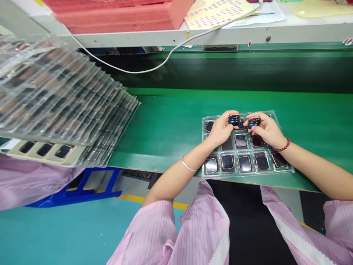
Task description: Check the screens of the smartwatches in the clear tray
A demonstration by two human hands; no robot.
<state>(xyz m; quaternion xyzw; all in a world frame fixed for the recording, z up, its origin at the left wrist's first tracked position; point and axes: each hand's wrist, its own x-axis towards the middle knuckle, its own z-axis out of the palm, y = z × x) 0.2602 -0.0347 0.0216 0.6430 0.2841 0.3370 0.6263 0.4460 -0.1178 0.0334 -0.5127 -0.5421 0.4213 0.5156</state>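
Observation:
My left hand (222, 129) is closed around a smartwatch body (234, 119) without a strap, its square screen lit with icons. Close beside it, my right hand (266, 130) grips a second lit smartwatch body (253, 122), thumb on the lower edge of its face. Both are raised over a clear plastic tray (291, 170) on the green bench. Dark-screened watch bodies lie in the tray's compartments, among them a watch (245, 163) in the front row. One compartment (227, 143) in the middle row shows only its dark bottom. My hands hide part of the back row.
A tall stack of clear trays (68, 92) leans at the left, with a cream tray (74, 156) of several watches by its foot. A white cable (132, 72) droops from the shelf (154, 38), which bears red foam (118, 18) and papers (215, 14). A blue stool (91, 191) stands below.

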